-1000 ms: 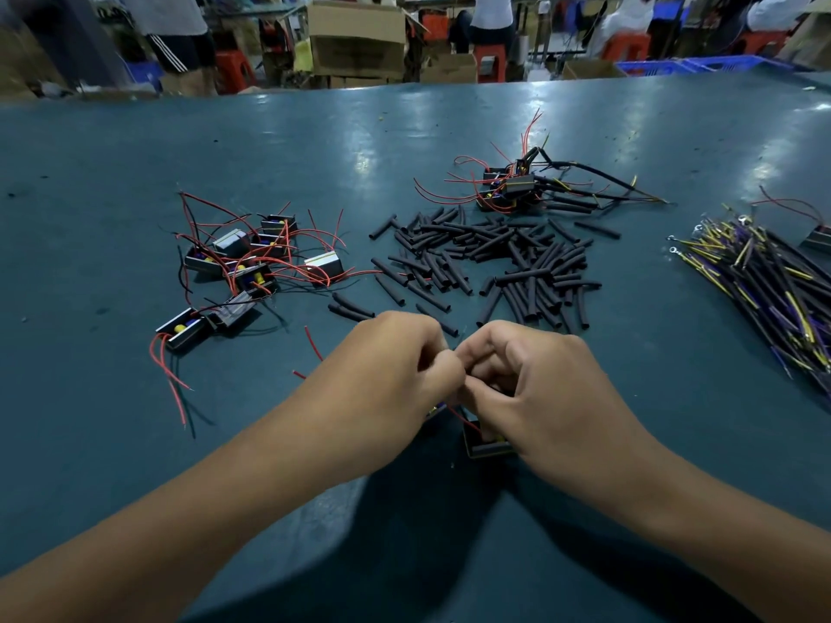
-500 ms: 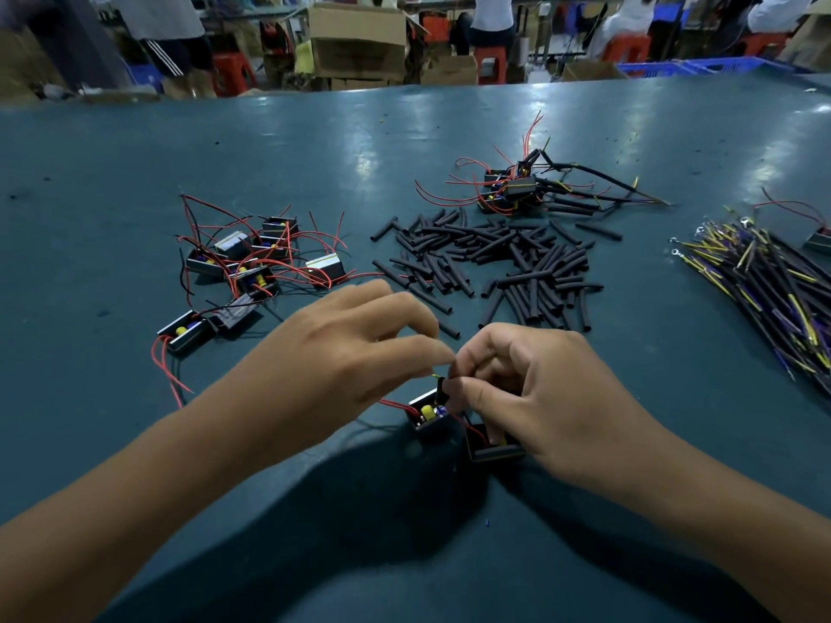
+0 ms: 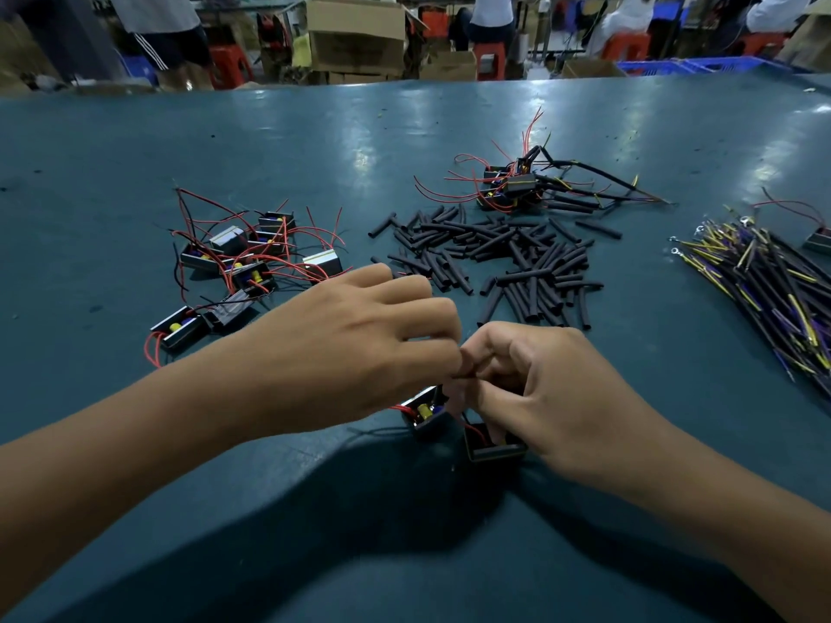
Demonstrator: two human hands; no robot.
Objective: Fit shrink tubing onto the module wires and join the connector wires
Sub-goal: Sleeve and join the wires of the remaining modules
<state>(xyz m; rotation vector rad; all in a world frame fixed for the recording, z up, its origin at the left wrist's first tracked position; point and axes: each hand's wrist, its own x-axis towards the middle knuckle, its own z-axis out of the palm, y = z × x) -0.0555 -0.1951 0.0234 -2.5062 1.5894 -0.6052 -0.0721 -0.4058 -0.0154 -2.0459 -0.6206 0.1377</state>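
My left hand (image 3: 359, 348) and my right hand (image 3: 553, 393) meet fingertip to fingertip low over the green table (image 3: 135, 141). Between them they pinch a short black piece of shrink tubing (image 3: 465, 375); the wire inside it is hidden by the fingers. Under the fingers lie two small black modules: one with a yellow part and red wire (image 3: 425, 411), and another (image 3: 492, 447) partly under my right hand. A heap of black tubing pieces (image 3: 508, 263) lies just beyond the hands.
Several modules with red wires (image 3: 243, 258) lie at the left. Modules with wires joined (image 3: 517, 186) sit behind the tubing heap. A bundle of black, yellow and purple connector wires (image 3: 773, 285) lies at the right. Boxes, stools and people stand beyond the table's far edge.
My left hand has uncurled and lifted, its fingers spread over the tubing heap's near edge. The module with the yellow part has come into sight beneath the hands.
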